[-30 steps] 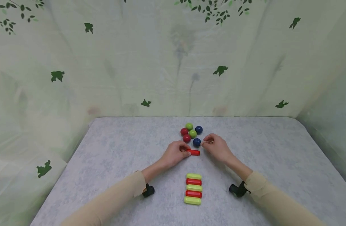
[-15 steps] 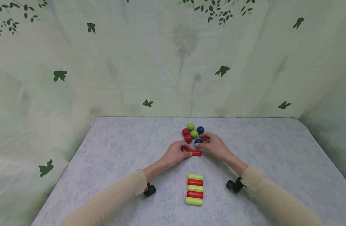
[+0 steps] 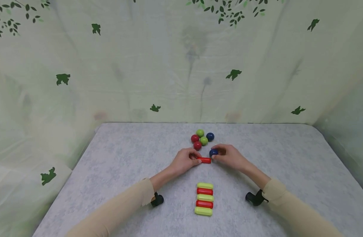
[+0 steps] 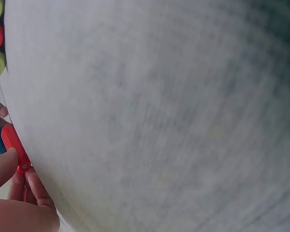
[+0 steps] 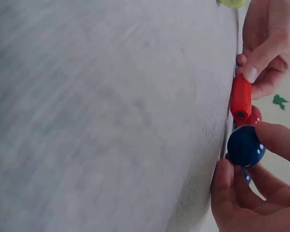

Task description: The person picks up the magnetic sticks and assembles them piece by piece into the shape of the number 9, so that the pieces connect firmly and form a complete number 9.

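a: what's different from a moment ago?

b: the right hand (image 3: 229, 157) has lifted a blue ball (image 3: 213, 152) out of the cluster and brought it next to the end of the red rod (image 3: 204, 160). half a second ago it was only closing on it among the other balls.

a: and the left hand (image 3: 184, 161)?

b: it hasn't moved; its fingers (image 5: 255, 63) pinch the rod's far end, holding it down on the counter (image 3: 288, 158).

a: so the ball is held?

b: yes, thumb and fingers curl round it, just off the rod's tip; whether they touch i cannot tell. four balls (image 3: 202, 139) stay behind, and the row of green and red rods (image 3: 204, 198) lies untouched nearer the person. it looks like ball and rod are about to be joined.
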Motion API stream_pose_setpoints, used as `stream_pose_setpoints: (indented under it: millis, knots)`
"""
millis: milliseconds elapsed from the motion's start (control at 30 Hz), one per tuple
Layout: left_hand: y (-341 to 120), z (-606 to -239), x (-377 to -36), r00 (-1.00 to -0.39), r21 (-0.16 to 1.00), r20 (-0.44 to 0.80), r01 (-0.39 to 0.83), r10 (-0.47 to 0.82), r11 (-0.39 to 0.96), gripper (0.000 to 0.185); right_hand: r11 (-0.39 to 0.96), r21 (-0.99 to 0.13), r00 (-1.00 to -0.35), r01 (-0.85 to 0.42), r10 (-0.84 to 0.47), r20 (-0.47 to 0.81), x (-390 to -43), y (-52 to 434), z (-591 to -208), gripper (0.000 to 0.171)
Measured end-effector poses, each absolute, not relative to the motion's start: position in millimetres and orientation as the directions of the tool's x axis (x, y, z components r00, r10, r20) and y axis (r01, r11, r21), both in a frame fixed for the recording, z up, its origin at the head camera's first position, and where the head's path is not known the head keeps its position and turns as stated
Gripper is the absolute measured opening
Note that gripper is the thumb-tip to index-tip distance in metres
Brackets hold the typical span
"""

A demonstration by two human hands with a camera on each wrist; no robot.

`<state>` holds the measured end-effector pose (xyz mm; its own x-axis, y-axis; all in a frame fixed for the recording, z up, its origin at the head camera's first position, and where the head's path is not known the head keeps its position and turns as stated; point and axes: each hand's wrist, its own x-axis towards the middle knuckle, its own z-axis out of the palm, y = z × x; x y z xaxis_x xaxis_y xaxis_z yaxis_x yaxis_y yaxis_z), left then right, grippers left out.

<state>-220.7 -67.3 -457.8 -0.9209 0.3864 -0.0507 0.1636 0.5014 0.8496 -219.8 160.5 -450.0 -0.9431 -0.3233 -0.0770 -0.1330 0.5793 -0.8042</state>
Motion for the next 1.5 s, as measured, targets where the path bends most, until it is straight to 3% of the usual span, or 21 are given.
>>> stream_pose_setpoints:
  millis: [300,733,1000,1133,1500]
  knots:
    - [-67.5,-459.2,-223.6,-0.924,0.844,-0.059,0.156,0.377,0.513,0.012,0.590,-0.789,-0.915,-0.174,-0.394,-0.093,-213.3,169.8,-447.4,0.038]
    - [-66.3,-458.2,-226.2,-0.922,0.855,-0.070,0.141,0.381,0.500,0.012,0.589,-0.795,-0.916,-0.142,-0.383,-0.120,-215.0,174.0,-450.8,0.038]
    - [-68.5,-454.8,-228.5,-0.971,0.865,0.018,0.134,0.237,0.483,0.012,0.593,-0.794,-0.921,-0.134,-0.370,-0.121,-215.3,173.6,-452.3,0.038]
    - [-68.1,-453.7,-231.2,-0.973,0.853,0.064,0.169,0.221,0.494,0.018,0.588,-0.797,-0.919,-0.137,-0.375,-0.118,-215.8,173.1,-453.6,0.038]
    - [-56.3,-452.4,-237.9,-0.978,0.798,0.046,0.159,0.204,0.581,0.036,0.597,-0.792,-0.921,-0.128,-0.367,-0.128,-216.2,172.5,-455.1,0.037]
